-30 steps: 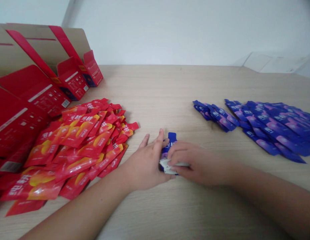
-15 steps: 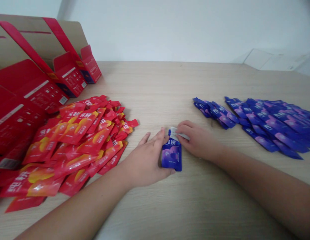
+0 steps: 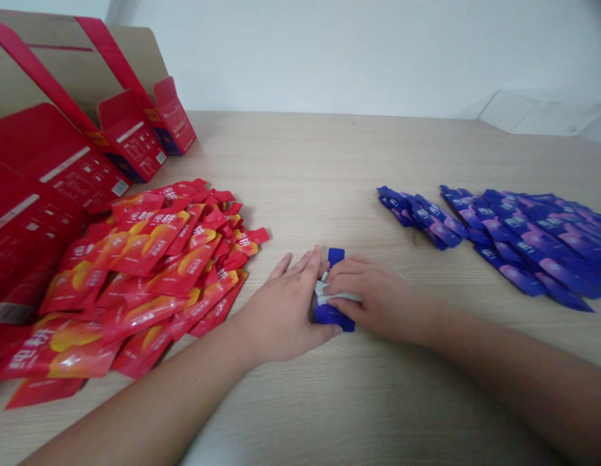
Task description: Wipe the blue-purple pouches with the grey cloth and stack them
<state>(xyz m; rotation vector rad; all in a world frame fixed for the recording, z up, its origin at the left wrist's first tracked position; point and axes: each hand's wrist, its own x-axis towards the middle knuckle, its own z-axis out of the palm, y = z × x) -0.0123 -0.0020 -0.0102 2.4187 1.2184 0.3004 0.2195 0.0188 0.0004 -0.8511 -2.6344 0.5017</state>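
Standing here, I see the purple-blue pouch point(image 3: 335, 317) lying flat on the pale wood-grain table point(image 3: 290, 175), in the middle, its narrow end pointing away from the person. The left hand point(image 3: 290, 307) is where it was half a second ago, along the pouch's left edge: fingers stretched out forward, thumb well apart from them and laid by the near edge, the hand not clamped around anything.

The right hand point(image 3: 371, 291) is what has changed. Its thumb and fingers are pinched together on a folded white wipe point(image 3: 324, 291), paper or cloth I can't tell. Half a second ago that wipe was up over the narrow end, with the fruit print and white lettering in plain sight; now it lies across the pouch's middle, the knuckles cover most of the print, and the blue tip shows again beyond the fingers. A second ago it was lower still, close to the near edge.

The heap of red-and-yellow pouches point(image 3: 154, 272) on the left hasn't altered, nor have the open red cartons point(image 3: 135, 139) behind it. Over on the right, the small cluster of purple pouches point(image 3: 424, 217) sits just beside the larger spread of purple pouches point(image 3: 528, 236), both undisturbed
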